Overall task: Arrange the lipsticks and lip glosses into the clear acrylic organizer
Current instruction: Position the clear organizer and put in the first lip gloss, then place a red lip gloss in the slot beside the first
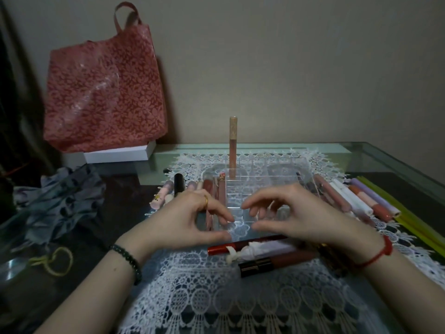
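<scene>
Head view showed the worktop (375, 155) with a lace mat (216, 292), and on the mat the organizer (260, 182), the landmark here. One gloss (233, 147) stood upright in a rear cell of the organizer; every other cell looked bare. More tubes lay flat in a left row (192, 189) and a right row (356, 201) beside the organizer, with a red lipstick (240, 247) just in front of it. The left hand (190, 220) and right hand (305, 218) hovered over the organizer's front edge, each grip apart and holding nothing. The step seemed to be choosing the next tube; it would go best taken near its cap, turned upright, and lowered straight into a cell beside the gloss without knocking it.
</scene>
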A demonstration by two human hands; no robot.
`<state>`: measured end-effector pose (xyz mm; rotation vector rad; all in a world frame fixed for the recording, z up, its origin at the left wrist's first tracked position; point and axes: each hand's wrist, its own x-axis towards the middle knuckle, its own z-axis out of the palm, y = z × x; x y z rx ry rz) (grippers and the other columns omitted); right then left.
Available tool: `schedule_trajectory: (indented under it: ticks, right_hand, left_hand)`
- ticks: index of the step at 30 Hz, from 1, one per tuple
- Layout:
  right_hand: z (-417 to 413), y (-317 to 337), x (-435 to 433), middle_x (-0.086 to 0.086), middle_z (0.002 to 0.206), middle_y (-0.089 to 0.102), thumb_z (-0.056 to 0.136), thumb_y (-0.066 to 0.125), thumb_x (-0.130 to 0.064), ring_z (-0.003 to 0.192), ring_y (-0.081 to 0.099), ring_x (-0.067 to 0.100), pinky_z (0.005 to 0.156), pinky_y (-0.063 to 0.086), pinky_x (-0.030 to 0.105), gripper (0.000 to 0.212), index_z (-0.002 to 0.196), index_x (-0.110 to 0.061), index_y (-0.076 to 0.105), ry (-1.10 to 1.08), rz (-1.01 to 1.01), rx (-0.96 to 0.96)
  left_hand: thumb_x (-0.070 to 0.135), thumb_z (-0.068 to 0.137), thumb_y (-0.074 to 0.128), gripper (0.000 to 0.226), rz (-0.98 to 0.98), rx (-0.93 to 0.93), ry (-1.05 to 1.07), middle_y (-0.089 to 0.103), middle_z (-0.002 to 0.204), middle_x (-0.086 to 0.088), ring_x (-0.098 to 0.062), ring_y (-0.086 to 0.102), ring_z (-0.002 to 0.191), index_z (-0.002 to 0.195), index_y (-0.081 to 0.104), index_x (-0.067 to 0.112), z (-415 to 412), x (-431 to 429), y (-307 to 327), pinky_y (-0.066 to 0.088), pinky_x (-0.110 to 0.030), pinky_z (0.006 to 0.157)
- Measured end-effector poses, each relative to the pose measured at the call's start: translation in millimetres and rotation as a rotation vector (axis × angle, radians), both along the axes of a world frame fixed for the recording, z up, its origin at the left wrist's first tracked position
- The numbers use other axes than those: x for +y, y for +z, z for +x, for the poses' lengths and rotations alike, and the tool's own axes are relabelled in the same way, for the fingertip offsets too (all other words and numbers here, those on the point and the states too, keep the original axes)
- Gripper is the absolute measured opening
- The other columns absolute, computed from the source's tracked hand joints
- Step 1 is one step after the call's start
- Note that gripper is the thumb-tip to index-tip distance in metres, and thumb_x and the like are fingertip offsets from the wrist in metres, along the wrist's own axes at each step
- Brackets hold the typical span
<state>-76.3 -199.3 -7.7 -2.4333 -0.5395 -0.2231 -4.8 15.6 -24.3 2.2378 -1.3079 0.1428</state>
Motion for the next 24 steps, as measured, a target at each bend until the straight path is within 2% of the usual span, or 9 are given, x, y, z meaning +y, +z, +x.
schedule_trajectory:
  ticks: [2,7,9,11,14,16,18,21,24]
  right_hand:
    - [-0.1,-2.2,1.2,-0.014,0.082,0.064,0.071,0.074,-0.029,0.076,0.060,0.001,0.073,0.052,0.025,0.032,0.101,-0.031,0.064,0.028,-0.032,0.086]
    - [-0.5,-7.7,1.5,-0.015,0.087,0.063,0.065,0.078,-0.037,0.078,0.058,-0.001,0.070,0.046,0.013,0.041,0.103,-0.034,0.062,0.082,-0.146,0.242]
    - [-0.8,-9.4,1.5,-0.014,0.089,0.064,0.064,0.078,-0.038,0.080,0.057,-0.001,0.068,0.042,0.007,0.044,0.104,-0.033,0.062,0.087,-0.168,0.259]
    - [-0.8,-10.0,1.6,-0.013,0.090,0.065,0.064,0.079,-0.038,0.080,0.057,0.000,0.068,0.041,0.007,0.044,0.104,-0.032,0.062,0.088,-0.164,0.270]
    - [0.0,-9.5,2.2,-0.013,0.090,0.064,0.065,0.078,-0.038,0.079,0.057,0.001,0.069,0.043,0.011,0.043,0.104,-0.033,0.062,0.092,-0.156,0.292]
    - [-0.3,-9.7,2.1,-0.013,0.091,0.064,0.065,0.077,-0.039,0.080,0.057,0.000,0.070,0.043,0.013,0.043,0.105,-0.035,0.061,0.090,-0.160,0.298]
    - [-0.8,-9.8,2.3,-0.014,0.091,0.063,0.065,0.077,-0.041,0.079,0.056,0.000,0.070,0.043,0.014,0.043,0.104,-0.037,0.061,0.090,-0.161,0.305]
    - [-0.3,-9.7,2.1,-0.018,0.087,0.061,0.066,0.075,-0.045,0.076,0.055,-0.003,0.068,0.044,0.013,0.041,0.104,-0.040,0.059,0.085,-0.170,0.312]
    - [1.0,-10.2,2.0,-0.018,0.079,0.060,0.072,0.070,-0.044,0.070,0.054,-0.005,0.067,0.046,0.015,0.032,0.102,-0.037,0.061,0.074,-0.147,0.287]
  left_hand:
    - [0.048,0.067,0.071,0.018,0.040,-0.019,-0.005,0.059,0.078,0.031,0.011,0.051,0.092,0.084,0.067,0.041,-1.7,2.0,0.5,0.000,0.003,0.094]
    - [0.053,0.067,0.070,0.017,0.152,0.030,-0.039,0.064,0.080,0.026,0.009,0.052,0.094,0.081,0.066,0.044,-3.9,1.2,2.1,-0.009,-0.007,0.101]
    - [0.049,0.067,0.072,0.023,0.209,0.081,-0.068,0.065,0.083,0.025,0.007,0.052,0.095,0.088,0.067,0.041,-3.8,0.6,1.6,0.018,-0.016,0.104]
    - [0.045,0.069,0.072,0.027,0.263,0.107,-0.093,0.065,0.088,0.023,0.005,0.050,0.096,0.095,0.067,0.038,-3.9,-0.3,1.8,0.037,-0.024,0.095]
    - [0.045,0.070,0.069,0.031,0.319,0.069,-0.075,0.063,0.088,0.023,0.006,0.046,0.095,0.100,0.066,0.038,-4.4,-1.4,1.2,0.025,-0.044,0.108]
    - [0.043,0.071,0.069,0.029,0.306,0.063,-0.057,0.063,0.085,0.023,0.006,0.046,0.095,0.100,0.064,0.040,-5.9,-1.8,0.3,0.012,-0.050,0.112]
    - [0.039,0.072,0.068,0.027,0.290,0.062,-0.051,0.063,0.083,0.023,0.005,0.048,0.094,0.099,0.064,0.040,-7.7,-2.4,0.1,0.007,-0.045,0.113]
    - [0.034,0.072,0.069,0.027,0.233,0.089,-0.058,0.063,0.082,0.022,0.001,0.050,0.091,0.098,0.064,0.039,-8.4,-2.4,0.7,0.032,-0.030,0.099]
    - [0.030,0.072,0.067,0.024,0.112,0.071,-0.040,0.062,0.083,0.019,-0.001,0.052,0.089,0.094,0.066,0.037,-7.1,-1.5,1.3,0.036,-0.022,0.090]
